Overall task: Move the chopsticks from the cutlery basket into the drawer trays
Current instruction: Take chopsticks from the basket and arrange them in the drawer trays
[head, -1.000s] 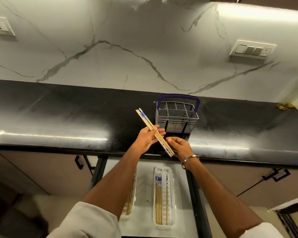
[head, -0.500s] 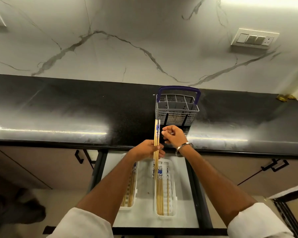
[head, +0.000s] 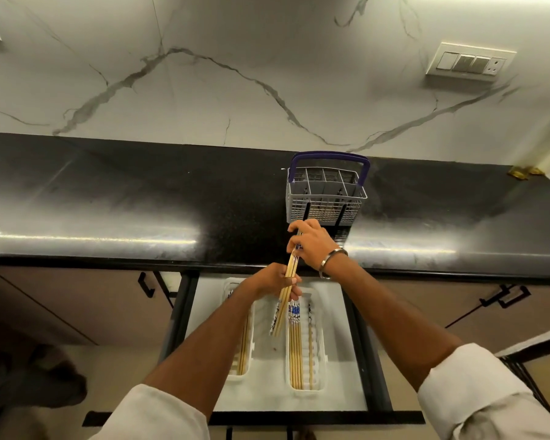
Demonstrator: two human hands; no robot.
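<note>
Black table beyond both hands, cutlery basket [head: 326, 198] just past right hand [head: 311, 242], left hand [head: 275, 282] and right gripping chopsticks [head: 288, 284] above drawer trays [head: 321, 344], seemingly angled between trays, so liable to miss if released.

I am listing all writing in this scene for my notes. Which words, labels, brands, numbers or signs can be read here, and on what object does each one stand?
No text can be read anywhere in this view.
Held chopsticks: blue and white printed pattern at the lower ends, too blurred to tell whether it holds writing.
Switch panel: no legible markings.
Cutlery basket: no label visible.
</note>
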